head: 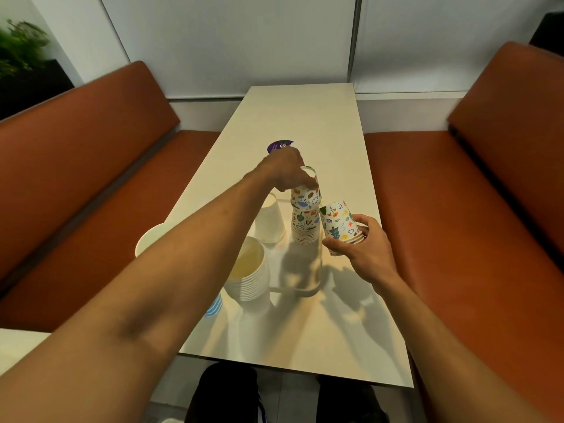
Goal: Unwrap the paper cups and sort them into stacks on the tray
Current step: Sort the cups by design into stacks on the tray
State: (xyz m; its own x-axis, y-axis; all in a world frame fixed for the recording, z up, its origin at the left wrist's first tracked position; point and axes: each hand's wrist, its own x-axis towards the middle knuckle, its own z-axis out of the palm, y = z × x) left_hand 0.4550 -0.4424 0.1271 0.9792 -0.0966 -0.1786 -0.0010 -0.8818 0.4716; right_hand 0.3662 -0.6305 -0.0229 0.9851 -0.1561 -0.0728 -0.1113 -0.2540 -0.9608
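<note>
Left hand (287,169) grasps inverted top cup (306,193), capping patterned stack (305,224) on tray (305,290). Right hand (363,251) grips nested patterned cups (338,222) just right of stack, axis tilted, bases leaning stackward. Right hand nearer for next feed.

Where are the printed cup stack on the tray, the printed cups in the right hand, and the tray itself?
Printed cup stack (303,222): head view, side of a lower cup in the stack.
Held printed cups (339,222): head view, outer cup's side wall.
Tray (293,290): head view, near rim.
</note>
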